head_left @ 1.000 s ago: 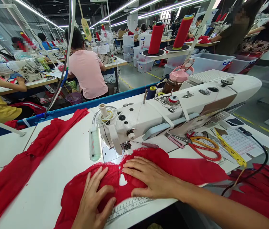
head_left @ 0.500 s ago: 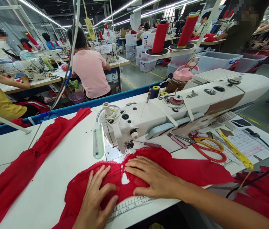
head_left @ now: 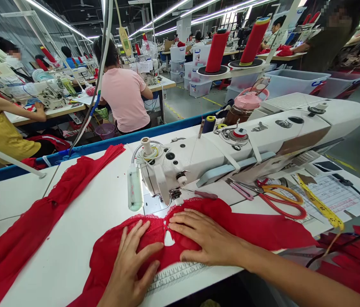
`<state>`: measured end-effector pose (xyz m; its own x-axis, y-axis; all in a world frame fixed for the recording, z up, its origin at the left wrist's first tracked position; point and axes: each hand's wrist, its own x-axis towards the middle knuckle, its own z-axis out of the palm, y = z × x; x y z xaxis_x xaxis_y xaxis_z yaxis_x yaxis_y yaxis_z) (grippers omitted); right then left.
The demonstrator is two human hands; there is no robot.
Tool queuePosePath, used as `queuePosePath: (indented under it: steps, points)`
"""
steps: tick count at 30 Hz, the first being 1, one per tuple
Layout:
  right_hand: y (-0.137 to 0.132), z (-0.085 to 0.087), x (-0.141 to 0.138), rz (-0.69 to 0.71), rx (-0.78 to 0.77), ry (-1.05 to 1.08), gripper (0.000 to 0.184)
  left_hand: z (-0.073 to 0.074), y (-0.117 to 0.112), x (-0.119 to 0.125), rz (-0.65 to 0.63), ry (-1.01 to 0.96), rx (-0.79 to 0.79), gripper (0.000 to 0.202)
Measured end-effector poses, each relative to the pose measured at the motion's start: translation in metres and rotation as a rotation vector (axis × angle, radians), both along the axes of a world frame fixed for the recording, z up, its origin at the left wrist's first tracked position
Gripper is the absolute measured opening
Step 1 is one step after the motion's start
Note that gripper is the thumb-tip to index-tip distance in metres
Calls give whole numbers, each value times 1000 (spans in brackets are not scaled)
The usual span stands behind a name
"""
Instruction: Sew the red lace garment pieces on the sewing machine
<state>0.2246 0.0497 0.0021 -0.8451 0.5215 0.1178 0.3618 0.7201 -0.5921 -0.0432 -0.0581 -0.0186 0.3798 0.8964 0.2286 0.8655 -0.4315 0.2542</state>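
Observation:
A red lace-edged garment piece (head_left: 109, 238), which looks like a bra, lies across the white table just in front of the sewing machine (head_left: 192, 153). My left hand (head_left: 135, 256) rests on its left part, fingers stretched out and apart. On the right part lies my right hand (head_left: 202, 238), flat with its fingers extended. Between the hands a small keyhole gap in the cloth shows the white table. The garment's lace edge reaches the presser foot (head_left: 176, 197); whether it is under the needle I cannot tell.
A long bundle of red fabric (head_left: 52, 200) lies on the left. Right of the machine head are a screwdriver (head_left: 203, 194), thread snips (head_left: 240, 189), scissors (head_left: 282, 198) and a yellow tape measure (head_left: 320, 202). Cut red pieces (head_left: 355, 256) hang at the lower right. Co-workers sit beyond the blue trough (head_left: 167, 126).
The view has shifted slightly, so everything sits a little further right. Both hands keep their places on the red garment, nearly unchanged.

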Motion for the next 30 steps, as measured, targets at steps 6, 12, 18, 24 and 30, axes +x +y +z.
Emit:
queuePosePath:
  steps: [6,12,18,24,30]
  points:
    - [0,1,0,4,0,6,65,1,1,0,-22,32,-3,48]
    - [0,1,1,4,-10,12,64,3,1,2,1,0,-2,45]
    - [0,0,-1,3,-6,9,65,2,0,2,38,-31,-8,35]
    - [-1,0,0,2,-5,6,66,0,-1,1,33,-30,-9,32]
    - [0,0,0,-1,-7,15,66,1,-2,2,38,-43,-11,33]
